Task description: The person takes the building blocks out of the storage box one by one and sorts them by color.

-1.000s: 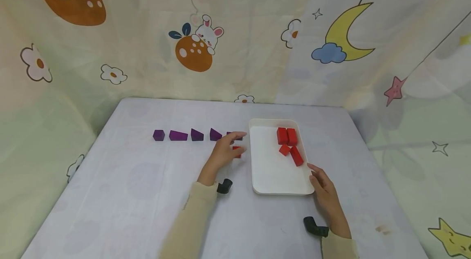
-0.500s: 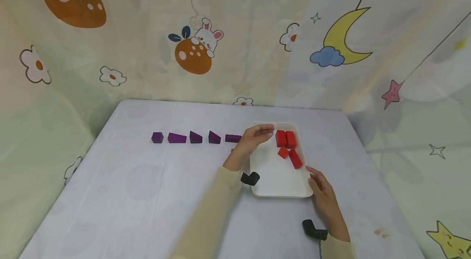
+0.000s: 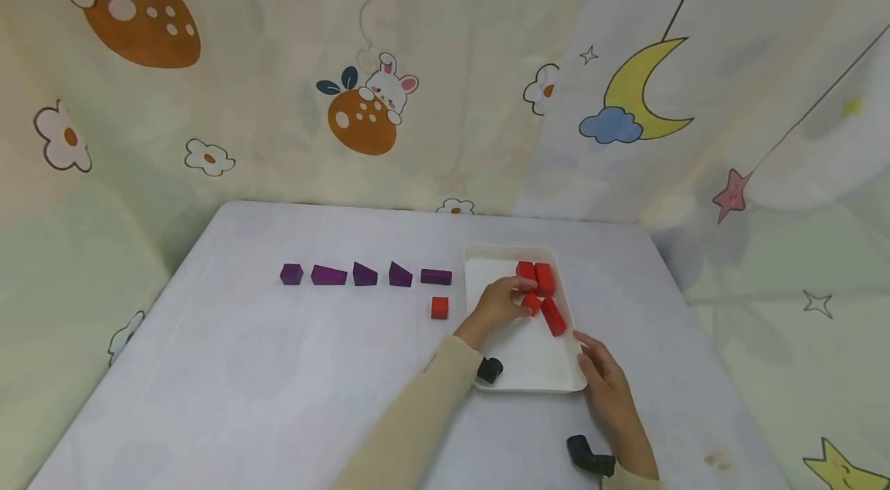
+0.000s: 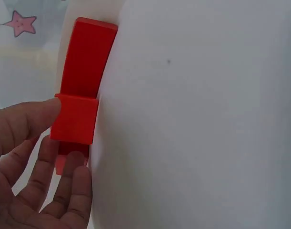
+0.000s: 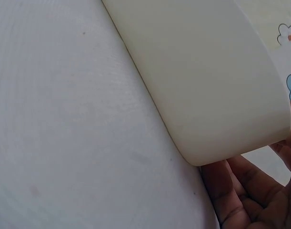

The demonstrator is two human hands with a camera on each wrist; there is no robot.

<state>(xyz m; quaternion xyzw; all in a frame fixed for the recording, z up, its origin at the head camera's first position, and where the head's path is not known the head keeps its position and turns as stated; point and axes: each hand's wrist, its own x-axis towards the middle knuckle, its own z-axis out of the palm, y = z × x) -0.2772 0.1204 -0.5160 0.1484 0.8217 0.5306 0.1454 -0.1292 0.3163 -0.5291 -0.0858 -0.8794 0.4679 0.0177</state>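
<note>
Left hand (image 3: 501, 302), half-closed, now has thumb and finger on a red cube (image 4: 75, 119) — apart earlier — toward one o'clock from the tray (image 3: 538, 360) centre; right hand (image 3: 609, 382), loosely bent, touches the tray at four.

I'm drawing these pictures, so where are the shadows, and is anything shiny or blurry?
Head view: soft light, no strong glare, and small details look slightly fuzzy on the purple blocks; left wrist view: a faint grey shadow lies on the white tray beside the red block; right wrist view: the right grip is shaded near the tray's corner.
</note>
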